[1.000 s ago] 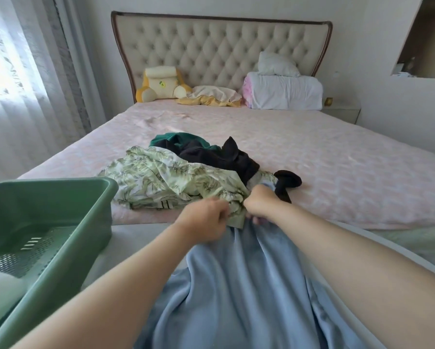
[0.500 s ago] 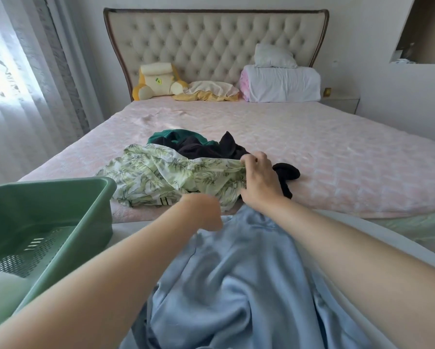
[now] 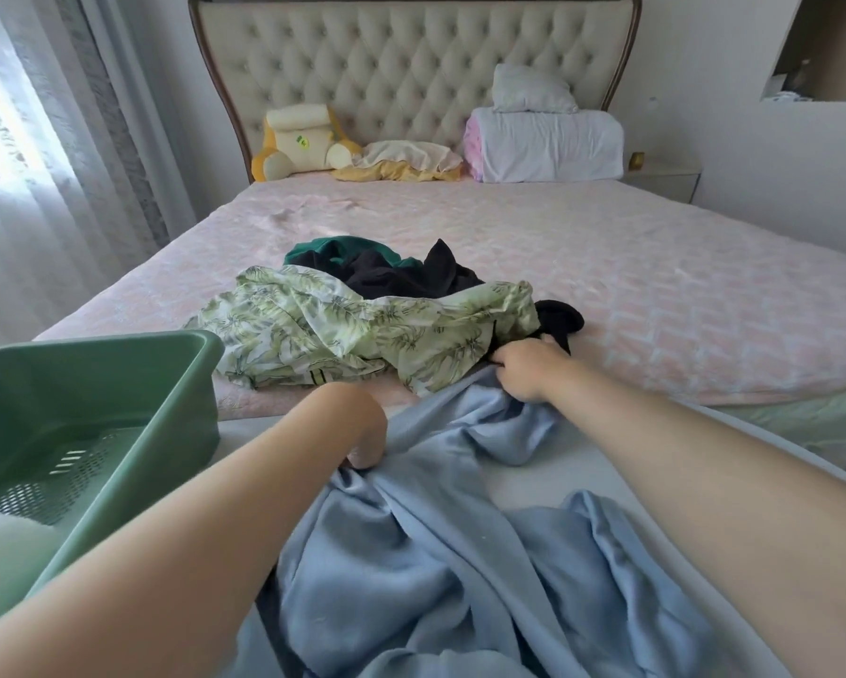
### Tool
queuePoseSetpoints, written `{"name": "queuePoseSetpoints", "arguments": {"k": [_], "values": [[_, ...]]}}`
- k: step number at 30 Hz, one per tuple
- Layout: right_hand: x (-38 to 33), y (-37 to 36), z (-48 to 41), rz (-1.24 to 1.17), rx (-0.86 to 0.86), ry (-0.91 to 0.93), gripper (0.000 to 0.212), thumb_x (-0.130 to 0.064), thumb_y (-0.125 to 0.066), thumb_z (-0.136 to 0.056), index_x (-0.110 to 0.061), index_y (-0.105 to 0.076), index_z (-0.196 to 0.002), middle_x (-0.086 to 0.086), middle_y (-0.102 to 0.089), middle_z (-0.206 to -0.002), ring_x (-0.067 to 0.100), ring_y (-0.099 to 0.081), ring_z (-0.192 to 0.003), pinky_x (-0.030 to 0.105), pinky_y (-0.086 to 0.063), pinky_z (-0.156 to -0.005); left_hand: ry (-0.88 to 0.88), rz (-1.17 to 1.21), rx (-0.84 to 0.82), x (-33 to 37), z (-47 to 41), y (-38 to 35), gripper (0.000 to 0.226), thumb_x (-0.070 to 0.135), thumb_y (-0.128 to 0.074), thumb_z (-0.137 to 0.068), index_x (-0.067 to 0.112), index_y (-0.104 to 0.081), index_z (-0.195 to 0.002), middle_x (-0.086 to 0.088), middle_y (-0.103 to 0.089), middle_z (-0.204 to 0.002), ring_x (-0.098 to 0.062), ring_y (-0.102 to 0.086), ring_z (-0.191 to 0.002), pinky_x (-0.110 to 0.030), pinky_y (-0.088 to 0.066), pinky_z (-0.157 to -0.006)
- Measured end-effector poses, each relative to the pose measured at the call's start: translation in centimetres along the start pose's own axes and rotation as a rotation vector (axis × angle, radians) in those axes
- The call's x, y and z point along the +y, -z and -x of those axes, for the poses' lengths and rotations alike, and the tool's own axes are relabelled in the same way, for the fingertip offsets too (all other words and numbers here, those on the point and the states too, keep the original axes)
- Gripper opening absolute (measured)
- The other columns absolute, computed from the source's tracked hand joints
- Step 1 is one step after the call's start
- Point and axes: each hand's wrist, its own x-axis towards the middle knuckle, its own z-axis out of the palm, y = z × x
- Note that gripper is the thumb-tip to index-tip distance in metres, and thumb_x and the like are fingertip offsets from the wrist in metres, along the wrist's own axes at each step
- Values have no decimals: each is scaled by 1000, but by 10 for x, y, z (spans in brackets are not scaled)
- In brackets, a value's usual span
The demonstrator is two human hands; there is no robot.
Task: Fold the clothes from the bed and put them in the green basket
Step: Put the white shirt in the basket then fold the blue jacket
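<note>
Gripping the blue garment [image 3: 460,555] with left hand [image 3: 357,423] and right hand [image 3: 528,371]

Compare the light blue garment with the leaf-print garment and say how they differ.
Colour: the blue garment is plain; the leaf-print garment is pale green with leaves.
Place: the blue garment drapes from the near edge of the bed toward the person; the leaf-print garment lies on the bed.
Hold: the left hand and right hand grip the blue garment; neither plainly holds the leaf-print garment.
Both are crumpled, unfolded, and outside the green basket.
</note>
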Motion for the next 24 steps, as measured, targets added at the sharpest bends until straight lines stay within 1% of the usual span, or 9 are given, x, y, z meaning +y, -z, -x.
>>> {"name": "queuePoseSetpoints", "arguments": {"k": [2,4,6,8,10,12,15,20,24], "values": [[-11,2,12,-82,61,25,23,-16,-44,-96,-23,-65,-102,5,-67,-121,31,-57,-116,40,-33,-104,78,52,43,-3,11,-6,20,17,-47,-97,11,-60,-112,0,-58,-98,-22,-59,-92,-32,-50,-90],[-22,3,28,-136,154,44,36,-12,-45,-94,-24,-66,-120,5,-64,-128,31,-56,-119,38,-37,-105,113,94,193,1,19,-14,29,19,-47,-96,12,-57,-123,-4,-59,-117,-25,-58,-111,-36,-47,-95],[-33,3,48,-179,197,74,42,-11,-45,-94,-25,-63,-130,4,-59,-133,30,-53,-122,40,-41,-105,60,188,440,9,21,-24,32,23,-47,-96,15,-57,-125,-6,-56,-125,-26,-53,-119,-37,-45,-97],[-40,4,70,-240,207,100,38,-9,-45,-93,-23,-63,-123,3,-57,-128,30,-54,-118,41,-46,-100,-79,415,593,19,25,-36,30,23,-45,-97,23,-60,-124,-3,-54,-126,-25,-51,-120,-39,-46,-97],[-47,3,95,-270,216,107,24,-8,-47,-89,-22,-59,-105,4,-55,-117,29,-55,-109,41,-47,-92,-153,529,570,30,33,-48,35,33,-45,-97,28,-55,-130,-1,-51,-131,-25,-49,-124,-41,-45,-98],[-53,2,121,-254,197,109,14,-8,-48,-88,-22,-50,-90,3,-51,-106,28,-53,-101,39,-45,-85,-153,496,427,40,45,-65,60,54,-47,-94,32,-34,-148,0,-40,-147,-28,-42,-133,-46,-41,-104],[-59,-5,159,-274,79,109,10,-16,-52,-91,-23,-46,-92,0,-50,-105,28,-54,-106,39,-44,-86,-140,423,409,49,66,-89,83,64,-48,-92,36,-6,-157,3,-19,-162,-30,-28,-144,-50,-31,-113],[-68,-17,211,-265,-119,81,60,-56,-58,-91,-29,-41,-142,6,-42,-144,30,-45,-132,47,-39,-107,-181,440,683,68,101,-105,61,51,-48,-97,37,-26,-152,2,-24,-160,-25,-24,-146,-44,-23,-117],[-72,-23,244,-306,-106,115,47,-43,-51,-99,-33,-42,-144,2,-47,-147,28,-48,-131,38,-39,-99,-270,583,554,78,128,-113,62,65,-53,-89,44,-36,-146,9,-29,-153,-20,-29,-142,-43,-30,-115]]}}
